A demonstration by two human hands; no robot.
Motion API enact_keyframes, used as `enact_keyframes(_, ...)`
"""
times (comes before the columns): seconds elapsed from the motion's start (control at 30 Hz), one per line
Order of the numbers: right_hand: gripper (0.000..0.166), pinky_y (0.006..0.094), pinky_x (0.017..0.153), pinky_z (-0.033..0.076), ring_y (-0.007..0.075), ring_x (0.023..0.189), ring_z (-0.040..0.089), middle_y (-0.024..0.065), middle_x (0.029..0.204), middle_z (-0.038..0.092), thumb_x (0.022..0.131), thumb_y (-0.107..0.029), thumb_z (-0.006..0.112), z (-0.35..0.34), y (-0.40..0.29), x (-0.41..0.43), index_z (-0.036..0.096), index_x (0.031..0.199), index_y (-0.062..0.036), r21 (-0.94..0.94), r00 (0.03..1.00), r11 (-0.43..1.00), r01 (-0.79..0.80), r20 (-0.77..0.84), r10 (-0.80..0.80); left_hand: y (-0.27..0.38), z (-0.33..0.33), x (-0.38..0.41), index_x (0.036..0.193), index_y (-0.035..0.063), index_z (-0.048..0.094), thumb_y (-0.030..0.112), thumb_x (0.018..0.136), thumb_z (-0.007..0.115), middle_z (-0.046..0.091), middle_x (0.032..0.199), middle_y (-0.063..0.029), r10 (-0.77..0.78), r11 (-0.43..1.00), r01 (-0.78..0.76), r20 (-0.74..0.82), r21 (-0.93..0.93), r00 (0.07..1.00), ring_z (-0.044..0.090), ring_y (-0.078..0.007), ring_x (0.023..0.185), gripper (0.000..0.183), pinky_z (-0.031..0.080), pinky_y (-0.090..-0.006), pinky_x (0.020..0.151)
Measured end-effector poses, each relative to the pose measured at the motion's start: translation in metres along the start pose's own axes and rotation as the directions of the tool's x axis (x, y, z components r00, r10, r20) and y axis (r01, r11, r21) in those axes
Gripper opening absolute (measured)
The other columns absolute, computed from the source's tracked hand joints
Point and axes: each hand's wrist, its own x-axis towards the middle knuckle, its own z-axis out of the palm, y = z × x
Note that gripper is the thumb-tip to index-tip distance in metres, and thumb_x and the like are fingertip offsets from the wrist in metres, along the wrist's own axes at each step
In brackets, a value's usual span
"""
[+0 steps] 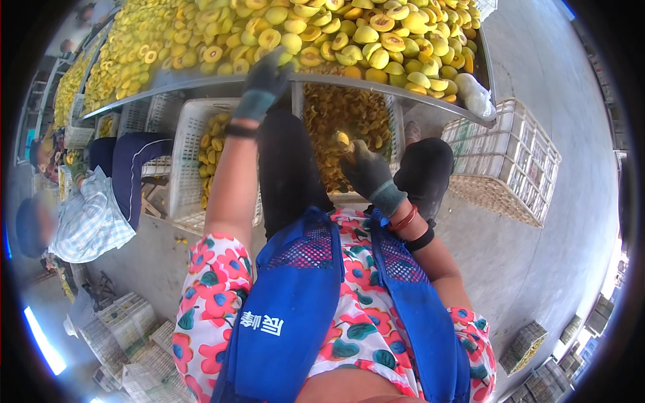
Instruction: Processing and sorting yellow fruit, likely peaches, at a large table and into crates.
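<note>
My left hand (267, 75), in a dark glove with a teal cuff, reaches over the metal table's edge to the pile of halved yellow fruit (380, 40). It is blurred, and whether its fingers hold a fruit cannot be told. Lower and to the right, my right hand (365, 169), also gloved, is closed around a small tool (345, 141) with a yellowish bit at its tip; its exact kind is unclear. That hand is above a crate of brownish fruit scraps (347, 113) between my knees. A white plastic crate (189, 151) with yellow fruit pieces stands left of my leg.
The metal table's rim (327, 79) runs across in front of me. A clear plastic bag (474, 95) lies at its right corner. An upturned-looking white crate (504, 156) stands on the floor at right. A person in a checked shirt (93, 214) sits at left. Stacked crates (123, 322) stand behind.
</note>
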Motion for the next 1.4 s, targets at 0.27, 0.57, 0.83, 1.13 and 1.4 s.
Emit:
enact_keyframes(0.27, 0.032, 0.0481, 0.065, 0.046, 0.0421, 0.073, 0.059, 0.0224, 0.074, 0.061, 0.08, -0.029, 0.059, 0.014, 0.043, 0.001, 0.052, 0.092, 0.0, -0.061, 0.979, 0.994, -0.095, 0.176, 0.104, 0.006, 0.11, 0.099, 0.134, 0.0118, 0.039, 0.04, 0.087, 0.051, 0.052, 0.126, -0.0136, -0.179, 0.935, 0.025, 0.409, 0.354, 0.895, 0.053, -0.032, 0.111, 0.055, 0.043, -0.0429, 0.093)
enact_keyframes(0.57, 0.03, 0.0467, 0.063, 0.046, 0.0417, 0.074, 0.059, 0.0234, 0.076, 0.06, 0.08, -0.027, 0.061, -0.004, 0.039, 0.01, 0.05, 0.09, -0.0019, 0.064, 0.994, 0.994, -0.092, 0.059, 0.088, 0.01, 0.118, 0.1, 0.116, 0.0026, 0.047, 0.034, 0.071, 0.071, 0.057, 0.114, -0.0209, -0.345, 0.922, 0.207, 0.453, 0.327, 0.822, 0.055, -0.0348, 0.108, 0.059, 0.045, -0.0414, 0.091)
enact_keyframes(0.83, 0.022, 0.038, 0.057, 0.045, 0.0286, 0.062, 0.059, 0.0157, 0.07, 0.058, 0.082, -0.018, 0.064, -0.031, 0.003, 0.017, 0.053, 0.092, -0.002, 0.454, 0.99, 0.888, -0.074, -0.073, 0.12, 0.09, -0.003, 0.044, 0.121, 0.0011, 0.051, 0.031, 0.081, 0.065, 0.059, 0.113, -0.0143, -0.115, 0.787, 0.35, 0.437, -0.508, 0.892, 0.058, -0.0212, 0.098, 0.052, 0.045, -0.0317, 0.086)
enact_keyframes(1.13, 0.017, 0.0257, 0.051, 0.042, 0.0062, 0.058, 0.05, -0.0001, 0.068, 0.054, 0.087, -0.015, 0.06, -0.06, -0.059, 0.012, 0.054, 0.096, -0.0019, 0.752, 0.992, 0.652, -0.098, 0.019, 0.128, 0.134, -0.019, -0.037, 0.119, 0.0003, 0.049, 0.031, 0.091, 0.048, 0.058, 0.106, -0.008, 0.041, 0.577, 0.165, 0.23, -0.8, 0.972, 0.055, -0.014, 0.097, 0.041, 0.043, -0.0262, 0.087)
enact_keyframes(1.4, 0.017, 0.0317, 0.061, 0.045, 0.0151, 0.065, 0.056, 0.0114, 0.073, 0.058, 0.087, -0.013, 0.058, -0.045, -0.048, 0.006, 0.053, 0.098, -0.0001, 0.517, 0.979, 0.849, 0.111, -0.202, -0.005, 0.159, -0.019, -0.066, 0.115, -0.001, 0.048, 0.023, 0.091, 0.053, 0.057, 0.107, -0.0164, 0.038, 0.815, -0.077, -0.08, -0.575, 0.996, 0.057, -0.0243, 0.1, 0.035, 0.045, -0.0332, 0.087)
